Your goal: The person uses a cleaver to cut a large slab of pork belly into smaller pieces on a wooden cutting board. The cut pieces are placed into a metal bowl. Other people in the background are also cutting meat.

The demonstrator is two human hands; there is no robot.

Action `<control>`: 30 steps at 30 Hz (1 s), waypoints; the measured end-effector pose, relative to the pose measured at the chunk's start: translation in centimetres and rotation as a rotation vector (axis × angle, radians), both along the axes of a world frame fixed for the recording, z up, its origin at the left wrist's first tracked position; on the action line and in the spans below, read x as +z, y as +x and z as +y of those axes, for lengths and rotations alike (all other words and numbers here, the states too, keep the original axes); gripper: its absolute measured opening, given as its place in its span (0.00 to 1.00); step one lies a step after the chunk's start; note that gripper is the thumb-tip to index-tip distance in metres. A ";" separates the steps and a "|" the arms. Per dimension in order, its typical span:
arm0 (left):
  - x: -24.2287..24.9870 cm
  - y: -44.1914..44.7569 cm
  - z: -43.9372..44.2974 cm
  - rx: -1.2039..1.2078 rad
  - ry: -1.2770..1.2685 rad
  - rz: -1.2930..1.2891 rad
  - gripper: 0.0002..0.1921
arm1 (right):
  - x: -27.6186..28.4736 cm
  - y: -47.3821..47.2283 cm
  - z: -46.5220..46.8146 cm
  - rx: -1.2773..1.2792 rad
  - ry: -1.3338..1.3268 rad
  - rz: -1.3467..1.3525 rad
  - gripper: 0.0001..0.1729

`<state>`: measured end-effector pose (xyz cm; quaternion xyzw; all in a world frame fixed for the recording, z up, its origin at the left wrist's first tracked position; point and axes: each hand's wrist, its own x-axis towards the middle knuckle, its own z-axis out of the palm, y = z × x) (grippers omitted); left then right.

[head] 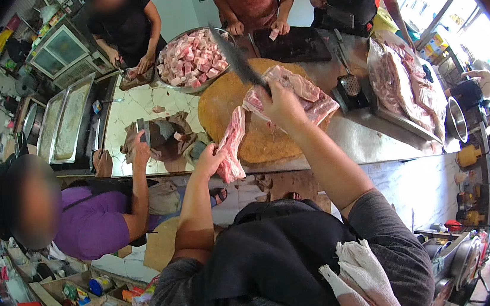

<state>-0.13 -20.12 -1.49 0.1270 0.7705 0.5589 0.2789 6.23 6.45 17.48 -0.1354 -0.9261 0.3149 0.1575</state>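
Observation:
My left hand (208, 160) grips the lower part of a long strip of raw pork belly (233, 138), which hangs past the near edge of the steel table. In my right hand (282, 102) is the handle of a broad dark-bladed knife (235, 57). Its blade points up and away to the left, raised over the round wooden chopping board (271, 143). A larger slab of pork belly (320, 102) lies on the board's right side, partly hidden behind my right hand and forearm. The strip's upper end is close to this slab.
Beyond the board stands a metal bowl (197, 90) heaped with pork cubes (192, 55). To the right, a tray (407, 123) bears large pork slabs (394, 79); a perforated skimmer (349, 84) lies nearer. Co-workers with knives stand opposite, and one in purple (94, 213) works close on my left.

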 end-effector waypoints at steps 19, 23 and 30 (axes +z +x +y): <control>7.9 1.4 -3.9 0.076 0.365 -0.189 0.15 | -6.3 4.5 1.1 -0.044 -0.208 -0.270 0.27; 14.4 -2.3 -1.0 0.004 0.394 -0.072 0.18 | -6.3 9.2 1.8 -0.162 -0.277 -0.161 0.26; 16.1 -11.9 4.7 -0.187 0.069 0.021 0.25 | -5.4 15.7 7.2 -0.354 -0.388 -0.124 0.25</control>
